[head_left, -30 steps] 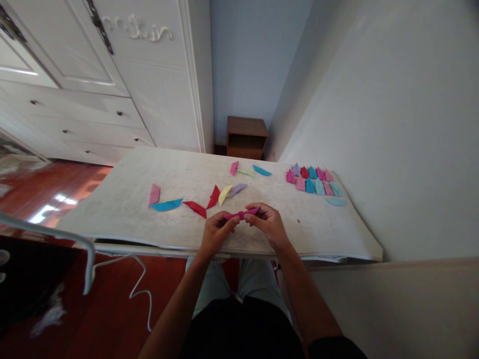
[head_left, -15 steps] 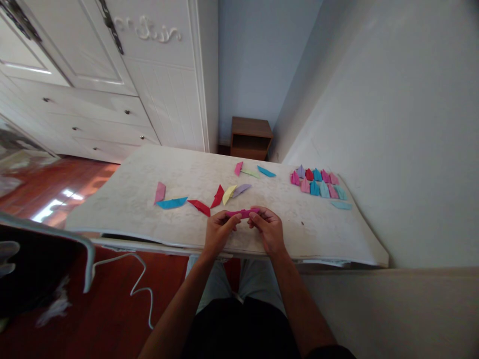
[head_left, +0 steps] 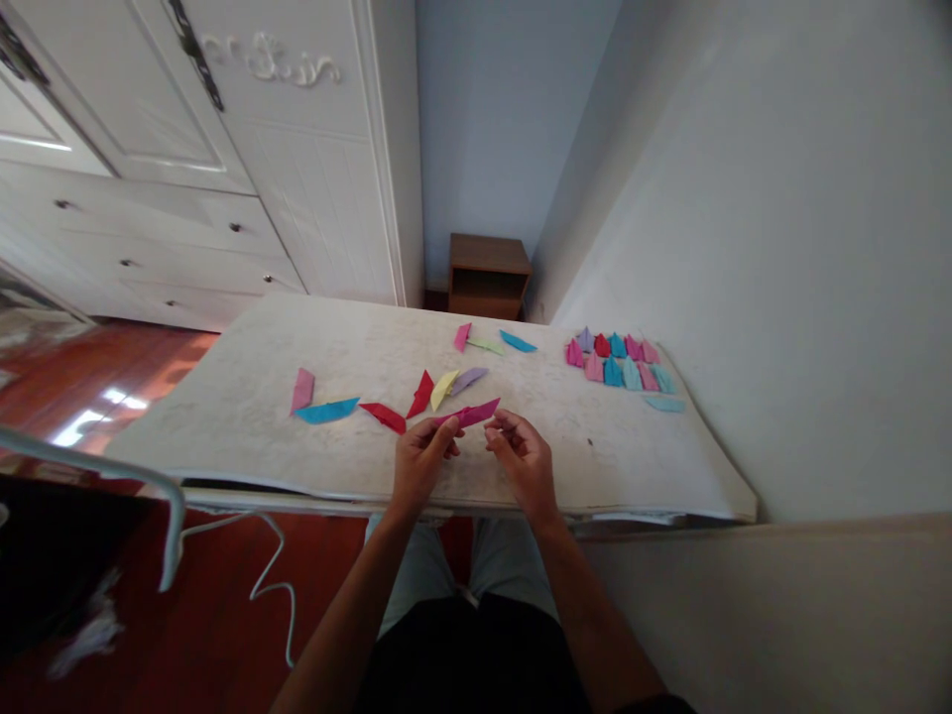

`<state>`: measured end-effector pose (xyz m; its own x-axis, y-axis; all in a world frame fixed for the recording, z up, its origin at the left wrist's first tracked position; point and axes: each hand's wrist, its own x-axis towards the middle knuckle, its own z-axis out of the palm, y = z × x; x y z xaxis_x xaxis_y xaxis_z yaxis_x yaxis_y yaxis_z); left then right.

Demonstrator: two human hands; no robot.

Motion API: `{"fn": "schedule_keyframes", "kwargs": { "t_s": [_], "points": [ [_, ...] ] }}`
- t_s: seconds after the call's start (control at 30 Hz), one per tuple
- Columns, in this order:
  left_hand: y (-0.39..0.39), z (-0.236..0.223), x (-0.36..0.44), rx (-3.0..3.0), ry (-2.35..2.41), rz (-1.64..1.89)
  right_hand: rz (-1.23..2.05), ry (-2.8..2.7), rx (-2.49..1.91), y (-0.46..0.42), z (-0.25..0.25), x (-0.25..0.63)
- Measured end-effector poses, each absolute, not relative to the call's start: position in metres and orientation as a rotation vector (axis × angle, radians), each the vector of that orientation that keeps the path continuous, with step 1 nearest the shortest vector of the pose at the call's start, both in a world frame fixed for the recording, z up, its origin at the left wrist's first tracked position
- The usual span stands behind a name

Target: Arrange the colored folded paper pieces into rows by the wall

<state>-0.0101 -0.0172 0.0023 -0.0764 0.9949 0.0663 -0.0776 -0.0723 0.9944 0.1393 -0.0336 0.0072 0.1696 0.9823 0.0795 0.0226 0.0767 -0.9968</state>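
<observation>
A slim magenta folded paper piece [head_left: 480, 412], shaped rather like a boat, is pinched at its left end by my left hand [head_left: 422, 461]. Its right end points up and to the right, free of fingers. Just below that tip is my right hand [head_left: 525, 456], fingers loosely bent and thumb apart, with nothing visible in it. Beyond my hands lie similar folded papers: two red ones [head_left: 420, 394], a yellow one [head_left: 444, 390] and a lilac one [head_left: 469, 381]. To the left are a blue folded paper [head_left: 328, 411] and a pink one [head_left: 302, 390].
The pale table [head_left: 245, 397] carries more folded papers at its far side, including a blue one [head_left: 518, 341]. Several pointed paper pieces [head_left: 613, 371] stand in two rows at right, beside the wall. A brown cabinet [head_left: 489, 256] is behind; a white cable [head_left: 279, 555] hangs at left.
My right hand has let go of the magenta paper's right end, which now tilts upward. My left hand still grips the other end. The whole view has shifted slightly.
</observation>
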Motion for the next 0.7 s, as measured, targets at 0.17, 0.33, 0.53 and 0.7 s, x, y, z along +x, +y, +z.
{"fn": "schedule_keyframes", "kwargs": {
  "t_s": [0.17, 0.33, 0.53, 0.7],
  "points": [
    [-0.017, 0.001, -0.012, 1.219, 1.169, 1.299, 1.135, -1.121, -1.208, -0.029, 0.011, 0.141],
    [-0.017, 0.0, -0.013, 1.26, 1.186, 1.258, 1.197, -1.104, -1.152, -0.028, 0.011, 0.148],
    [-0.02, 0.005, -0.008, 1.399, 1.211, 1.189, 1.181, -1.169, -1.15, -0.023, 0.018, 0.17],
    [-0.025, 0.005, -0.003, 1.627, 1.269, 1.138, 0.961, -0.987, -1.241, -0.009, 0.02, 0.238]
  ]
}}
